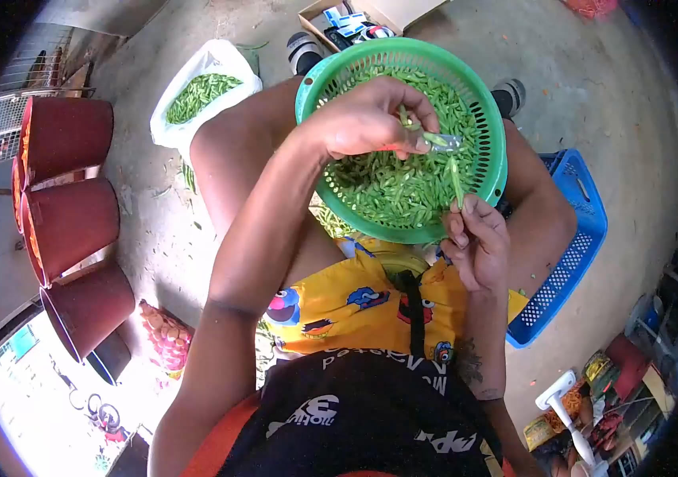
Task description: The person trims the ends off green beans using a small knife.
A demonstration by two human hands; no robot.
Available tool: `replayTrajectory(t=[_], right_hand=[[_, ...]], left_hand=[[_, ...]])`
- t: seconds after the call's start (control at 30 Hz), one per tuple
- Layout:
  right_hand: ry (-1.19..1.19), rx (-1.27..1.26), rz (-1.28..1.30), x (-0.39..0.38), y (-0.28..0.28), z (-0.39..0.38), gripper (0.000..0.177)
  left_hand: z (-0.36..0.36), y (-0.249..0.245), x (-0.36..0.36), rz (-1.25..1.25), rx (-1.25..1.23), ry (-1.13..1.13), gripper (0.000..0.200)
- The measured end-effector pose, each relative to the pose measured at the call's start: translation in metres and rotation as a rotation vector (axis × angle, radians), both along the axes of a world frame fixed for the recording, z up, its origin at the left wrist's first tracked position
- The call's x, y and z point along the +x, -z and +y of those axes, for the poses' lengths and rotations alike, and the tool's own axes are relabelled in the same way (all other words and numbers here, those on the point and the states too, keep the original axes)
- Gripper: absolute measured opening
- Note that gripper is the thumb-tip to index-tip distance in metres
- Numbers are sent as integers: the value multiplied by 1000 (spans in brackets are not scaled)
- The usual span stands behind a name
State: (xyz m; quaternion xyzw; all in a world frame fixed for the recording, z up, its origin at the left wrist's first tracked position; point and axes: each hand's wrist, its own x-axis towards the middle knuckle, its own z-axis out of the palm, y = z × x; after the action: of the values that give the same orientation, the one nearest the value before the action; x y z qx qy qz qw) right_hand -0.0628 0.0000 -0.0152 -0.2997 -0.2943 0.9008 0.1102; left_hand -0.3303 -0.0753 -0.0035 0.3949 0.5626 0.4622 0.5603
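A large green basket (500, 159), filled with cut green pod pieces (402, 191), rests between the bare legs. Over its middle, my left hand (379, 119) is closed around a small knife (447, 144), whose short blade points right; a green piece lies against the blade. At the basket's near right rim, my right hand (478, 238) pinches a slender green pod (457, 183) between thumb and fingers, its tip pointing up just below the blade. The knife's handle is hidden in my left hand.
A white bag (162, 127) of green pieces stands at left, near stacked dark red buckets (77, 222). Right of the legs is a blue crate (585, 230). An open cardboard box (313, 17) lies beyond the basket; a red net sack (166, 338) is lower left.
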Motion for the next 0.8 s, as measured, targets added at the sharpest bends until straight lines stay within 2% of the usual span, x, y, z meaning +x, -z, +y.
replayTrajectory(t=[0.1,0.23,0.37,0.43,0.53,0.63,0.7,0.8], right_hand=[[8,16,-36,-6,-1,0,18],[-20,30,-71,-12,-7,0,18],[-24,44,-59,-11,-6,-1,17],[-13,27,-44,-13,-3,0,16],[-5,55,-75,-19,-2,-2,16],[-23,51,-61,-14,-1,1,15],[-28,52,-59,-12,-2,1,15],[-31,51,-51,-15,0,1,15]], left_hand=[[2,3,16,-69,91,78,29],[5,5,25,-47,93,198,27],[1,9,6,-104,78,65,24],[0,3,11,-79,42,61,25],[1,-1,27,-45,115,220,26],[2,1,21,-110,102,171,25],[0,-1,13,-65,40,147,24],[1,-3,18,-86,126,126,27]])
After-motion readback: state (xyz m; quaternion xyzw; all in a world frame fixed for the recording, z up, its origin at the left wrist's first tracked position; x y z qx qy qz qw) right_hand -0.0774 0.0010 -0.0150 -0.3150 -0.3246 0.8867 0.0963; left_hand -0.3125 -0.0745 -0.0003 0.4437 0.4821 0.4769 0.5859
